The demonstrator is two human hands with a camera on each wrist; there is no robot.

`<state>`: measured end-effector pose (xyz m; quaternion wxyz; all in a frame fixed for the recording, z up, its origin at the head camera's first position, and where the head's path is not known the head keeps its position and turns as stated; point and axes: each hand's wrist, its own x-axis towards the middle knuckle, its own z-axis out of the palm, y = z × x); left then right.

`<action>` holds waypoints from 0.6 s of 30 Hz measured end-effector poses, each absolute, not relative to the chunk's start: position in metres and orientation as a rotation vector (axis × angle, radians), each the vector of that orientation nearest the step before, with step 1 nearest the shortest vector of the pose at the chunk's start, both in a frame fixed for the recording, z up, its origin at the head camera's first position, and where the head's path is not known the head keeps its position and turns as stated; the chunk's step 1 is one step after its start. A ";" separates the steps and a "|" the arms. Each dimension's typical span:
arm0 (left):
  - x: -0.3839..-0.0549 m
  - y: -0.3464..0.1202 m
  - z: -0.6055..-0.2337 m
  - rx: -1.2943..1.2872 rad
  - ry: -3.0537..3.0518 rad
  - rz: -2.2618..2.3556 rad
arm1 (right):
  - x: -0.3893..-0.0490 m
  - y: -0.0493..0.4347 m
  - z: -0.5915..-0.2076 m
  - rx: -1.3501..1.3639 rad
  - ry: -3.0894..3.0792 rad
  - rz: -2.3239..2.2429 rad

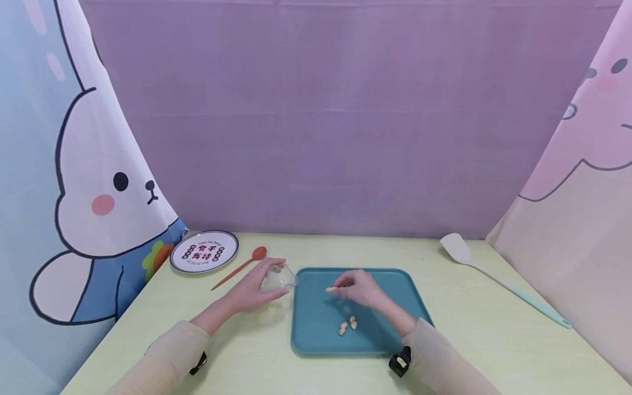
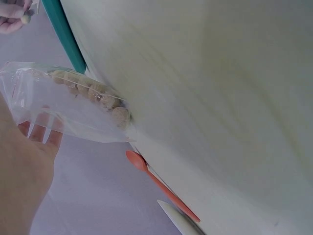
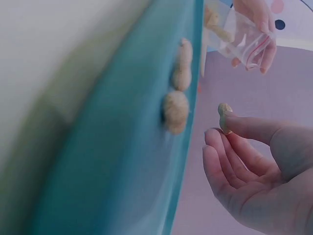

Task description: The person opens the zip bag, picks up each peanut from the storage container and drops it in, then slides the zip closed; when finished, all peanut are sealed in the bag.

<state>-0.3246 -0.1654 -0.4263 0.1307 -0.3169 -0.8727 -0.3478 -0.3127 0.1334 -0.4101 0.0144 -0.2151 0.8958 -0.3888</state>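
My left hand (image 1: 253,288) grips a clear zip bag (image 2: 83,110) beside the left edge of the teal tray (image 1: 316,340). Several peanuts (image 2: 100,94) lie in a row along the bag's lower side, and the red zip strip (image 3: 261,46) at its mouth shows in the right wrist view. Over the tray, my right hand (image 1: 361,288) pinches one peanut (image 3: 224,116) between thumb and fingertips. Two more peanuts, one (image 1: 343,328) left of the other (image 1: 353,322), lie close together on the tray, nearer its front.
A red spoon (image 1: 242,272) lies behind my left hand. At the back left is a white plate (image 1: 204,266) with red lettering and a dark rim. A spatula (image 1: 498,278) with a pale head and mint handle lies right of the tray. Purple cloth (image 1: 336,137) hangs behind the table.
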 end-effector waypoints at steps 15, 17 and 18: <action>-0.325 -0.166 -0.426 -0.925 -2.538 -1.011 | -0.318 0.092 -0.383 -0.821 2.725 -1.480; -0.325 -0.166 -0.426 -0.929 -2.533 -1.011 | -0.318 0.084 -0.382 -0.823 2.722 -1.500; -0.325 -0.166 -0.426 -0.930 -2.531 -1.008 | -0.319 0.080 -0.381 -0.825 2.718 -1.508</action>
